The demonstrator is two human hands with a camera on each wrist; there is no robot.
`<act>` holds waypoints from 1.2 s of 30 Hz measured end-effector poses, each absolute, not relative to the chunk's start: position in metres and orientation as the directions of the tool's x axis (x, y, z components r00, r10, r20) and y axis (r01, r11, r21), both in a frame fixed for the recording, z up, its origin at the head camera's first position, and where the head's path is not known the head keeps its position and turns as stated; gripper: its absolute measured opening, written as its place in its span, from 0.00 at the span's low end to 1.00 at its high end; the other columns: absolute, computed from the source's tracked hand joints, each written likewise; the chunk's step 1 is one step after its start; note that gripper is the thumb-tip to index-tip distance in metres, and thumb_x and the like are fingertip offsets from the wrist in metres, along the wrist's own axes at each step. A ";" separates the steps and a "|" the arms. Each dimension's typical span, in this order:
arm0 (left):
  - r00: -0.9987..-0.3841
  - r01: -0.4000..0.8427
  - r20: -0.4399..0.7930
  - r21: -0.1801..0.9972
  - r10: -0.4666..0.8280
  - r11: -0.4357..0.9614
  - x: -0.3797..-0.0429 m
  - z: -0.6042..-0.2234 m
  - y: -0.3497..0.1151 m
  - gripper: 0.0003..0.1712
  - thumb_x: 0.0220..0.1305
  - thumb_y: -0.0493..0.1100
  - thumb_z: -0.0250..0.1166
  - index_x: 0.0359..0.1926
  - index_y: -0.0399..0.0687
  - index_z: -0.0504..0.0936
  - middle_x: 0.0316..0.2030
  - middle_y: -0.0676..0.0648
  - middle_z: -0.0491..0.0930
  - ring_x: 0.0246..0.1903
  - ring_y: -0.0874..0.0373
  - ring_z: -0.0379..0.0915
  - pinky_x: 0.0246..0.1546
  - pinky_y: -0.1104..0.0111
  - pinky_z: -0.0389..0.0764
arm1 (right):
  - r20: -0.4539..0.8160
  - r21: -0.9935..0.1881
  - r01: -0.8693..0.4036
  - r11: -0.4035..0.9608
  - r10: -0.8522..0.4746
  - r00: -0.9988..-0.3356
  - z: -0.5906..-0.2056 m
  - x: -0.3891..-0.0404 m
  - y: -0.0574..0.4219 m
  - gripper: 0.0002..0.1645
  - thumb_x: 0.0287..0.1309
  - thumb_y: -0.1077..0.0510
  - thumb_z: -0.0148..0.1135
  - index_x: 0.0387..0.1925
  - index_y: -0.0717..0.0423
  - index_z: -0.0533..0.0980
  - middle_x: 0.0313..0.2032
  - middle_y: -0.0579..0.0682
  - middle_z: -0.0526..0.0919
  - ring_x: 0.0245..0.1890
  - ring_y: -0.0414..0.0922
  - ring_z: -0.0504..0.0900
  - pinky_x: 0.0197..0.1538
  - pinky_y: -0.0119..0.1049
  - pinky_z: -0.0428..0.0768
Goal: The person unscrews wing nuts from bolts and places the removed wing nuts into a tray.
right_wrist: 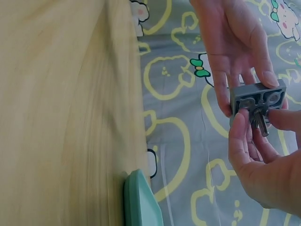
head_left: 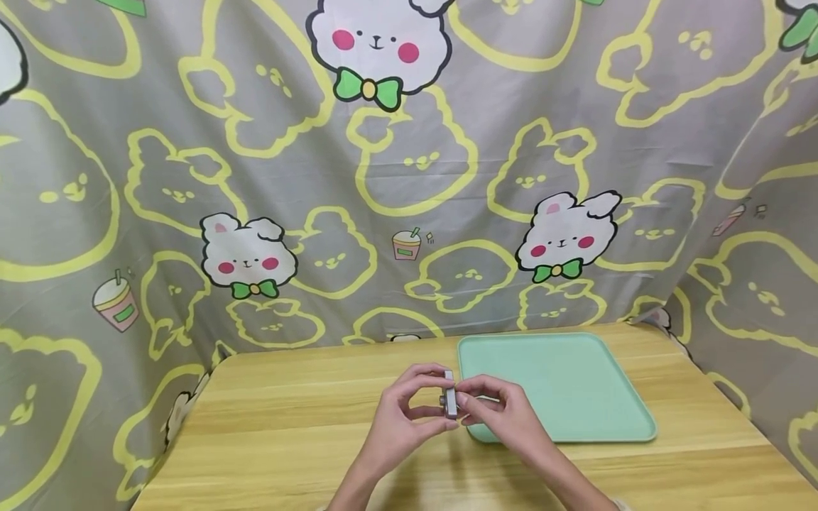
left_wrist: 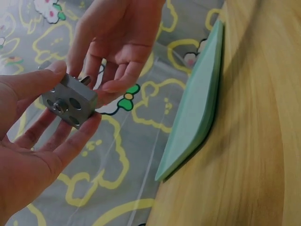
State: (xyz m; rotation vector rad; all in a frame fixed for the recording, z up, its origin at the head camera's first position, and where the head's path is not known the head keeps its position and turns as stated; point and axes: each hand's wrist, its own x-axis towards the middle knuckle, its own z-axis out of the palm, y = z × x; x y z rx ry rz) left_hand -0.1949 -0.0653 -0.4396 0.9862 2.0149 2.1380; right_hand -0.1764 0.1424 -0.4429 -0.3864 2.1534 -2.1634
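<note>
Lower centre, by a mint-green tray's edge (head_left: 459, 357), both hands (head_left: 397, 419) (head_left: 510, 413) grip a grey rectangular block (head_left: 451, 403), hollow-backed in right-wrist view.

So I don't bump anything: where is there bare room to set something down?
The widest patch is the table between left curtain and left hand. The tray looks bare beyond the right hand, as does the table between tray and right curtain. It's crowded by the tray's left edge, where both hands hold the block.

Left grip (left_wrist: 30, 162) holding a grey holed block (left_wrist: 70, 102) by its edges; right grip (left_wrist: 120, 40) beyond it; green tray (left_wrist: 190, 115) on wooden desk (left_wrist: 256, 127).
</note>
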 end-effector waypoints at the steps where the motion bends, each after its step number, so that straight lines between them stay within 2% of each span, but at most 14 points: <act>1: -0.797 0.387 0.411 0.910 0.443 -0.148 -0.195 -0.440 -0.065 0.26 0.54 0.27 0.77 0.55 0.34 0.83 0.62 0.39 0.73 0.59 0.44 0.74 0.49 0.53 0.89 | 0.127 -0.992 -0.126 -0.023 -0.226 -0.966 -0.443 -0.176 0.143 0.19 0.70 0.58 0.65 0.52 0.71 0.78 0.45 0.61 0.83 0.39 0.49 0.89 0.46 0.43 0.90; 10: -0.800 0.377 0.402 0.914 0.446 -0.147 -0.193 -0.445 -0.064 0.26 0.54 0.27 0.77 0.55 0.36 0.83 0.62 0.39 0.73 0.59 0.45 0.75 0.49 0.54 0.89 | 0.165 -0.986 -0.167 -0.014 -0.229 -0.959 -0.447 -0.175 0.143 0.16 0.69 0.62 0.66 0.50 0.71 0.78 0.43 0.62 0.82 0.38 0.47 0.89 0.43 0.43 0.91; 13: -0.802 0.371 0.395 0.917 0.447 -0.145 -0.192 -0.446 -0.065 0.26 0.54 0.27 0.77 0.56 0.37 0.83 0.62 0.39 0.73 0.59 0.46 0.75 0.49 0.54 0.89 | 0.211 -0.976 -0.219 0.013 -0.223 -0.952 -0.450 -0.174 0.142 0.13 0.67 0.63 0.67 0.48 0.69 0.78 0.44 0.63 0.82 0.37 0.46 0.88 0.40 0.44 0.91; 17: -0.806 0.361 0.393 0.919 0.443 -0.159 -0.193 -0.448 -0.066 0.26 0.53 0.25 0.76 0.55 0.36 0.83 0.62 0.38 0.73 0.60 0.46 0.74 0.49 0.54 0.88 | 0.318 -0.940 -0.336 0.055 -0.213 -0.924 -0.452 -0.173 0.140 0.09 0.65 0.65 0.68 0.45 0.63 0.79 0.44 0.60 0.83 0.40 0.45 0.88 0.40 0.41 0.91; 20: -0.805 0.359 0.397 0.917 0.440 -0.171 -0.194 -0.447 -0.067 0.27 0.53 0.24 0.76 0.55 0.37 0.83 0.62 0.37 0.73 0.60 0.46 0.74 0.49 0.53 0.89 | 0.440 -0.878 -0.468 0.104 -0.214 -0.872 -0.453 -0.173 0.138 0.08 0.64 0.67 0.69 0.43 0.56 0.80 0.43 0.54 0.85 0.42 0.44 0.87 0.41 0.39 0.91; 25: -0.800 0.359 0.407 0.913 0.441 -0.192 -0.194 -0.444 -0.068 0.27 0.53 0.24 0.76 0.55 0.35 0.83 0.62 0.36 0.72 0.59 0.45 0.75 0.49 0.52 0.88 | 0.638 -0.705 -0.678 0.209 -0.232 -0.735 -0.454 -0.174 0.135 0.18 0.59 0.72 0.71 0.40 0.46 0.80 0.42 0.43 0.84 0.43 0.42 0.85 0.38 0.35 0.90; 29: -0.794 0.357 0.419 0.908 0.440 -0.220 -0.195 -0.442 -0.070 0.27 0.54 0.25 0.76 0.56 0.35 0.83 0.62 0.35 0.72 0.61 0.42 0.74 0.49 0.51 0.88 | 0.764 -0.550 -0.799 0.242 -0.242 -0.599 -0.454 -0.175 0.134 0.22 0.53 0.76 0.72 0.37 0.47 0.78 0.43 0.44 0.83 0.42 0.41 0.83 0.37 0.31 0.88; 31: -0.791 0.358 0.426 0.904 0.439 -0.232 -0.195 -0.442 -0.071 0.27 0.54 0.26 0.76 0.56 0.36 0.83 0.62 0.34 0.72 0.62 0.39 0.73 0.49 0.51 0.88 | 0.798 -0.506 -0.830 0.235 -0.239 -0.553 -0.454 -0.176 0.133 0.22 0.51 0.78 0.71 0.36 0.49 0.78 0.43 0.46 0.83 0.40 0.41 0.83 0.38 0.30 0.87; 33: -0.790 0.357 0.428 0.903 0.438 -0.239 -0.195 -0.441 -0.071 0.27 0.54 0.26 0.76 0.56 0.36 0.83 0.62 0.35 0.72 0.62 0.37 0.72 0.49 0.51 0.88 | 0.812 -0.488 -0.843 0.224 -0.237 -0.533 -0.453 -0.176 0.133 0.22 0.50 0.78 0.71 0.36 0.49 0.78 0.43 0.47 0.83 0.40 0.42 0.82 0.38 0.30 0.87; 36: -0.790 0.354 0.427 0.904 0.441 -0.240 -0.195 -0.441 -0.071 0.27 0.54 0.25 0.76 0.56 0.34 0.82 0.62 0.34 0.72 0.62 0.39 0.72 0.49 0.50 0.88 | 0.795 -0.511 -0.829 0.228 -0.241 -0.557 -0.452 -0.175 0.133 0.21 0.52 0.77 0.72 0.37 0.49 0.78 0.44 0.47 0.83 0.41 0.42 0.83 0.39 0.32 0.88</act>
